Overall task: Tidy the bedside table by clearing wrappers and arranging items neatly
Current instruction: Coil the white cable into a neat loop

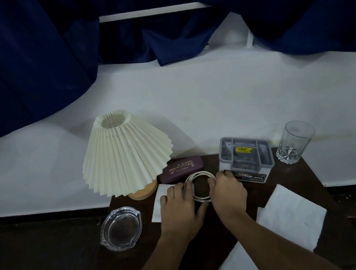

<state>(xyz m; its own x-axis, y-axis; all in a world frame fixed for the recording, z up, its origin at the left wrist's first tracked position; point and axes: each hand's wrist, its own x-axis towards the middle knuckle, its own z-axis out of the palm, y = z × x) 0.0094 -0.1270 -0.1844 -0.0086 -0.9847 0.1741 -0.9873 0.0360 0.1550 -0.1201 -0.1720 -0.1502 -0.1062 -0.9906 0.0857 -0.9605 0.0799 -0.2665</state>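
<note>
Both forearms reach over the dark table [242,235], left hand [179,205] and right hand [227,190] pinching opposite sides of a coiled white cable [197,175].

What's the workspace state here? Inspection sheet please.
Surface: dark wooden table, crowded.
Job's things: lamp tilted at back left; glasses case beside it; grey organiser at back; drinking glass at back right; glass ashtray on the left edge.
Clutter: white tissues at right; white paper under left hand.
Hands: left hand and right hand both on the cable coil.
Cables: white cable, coiled in a ring.
Surroundings: white wall, blue curtain.
</note>
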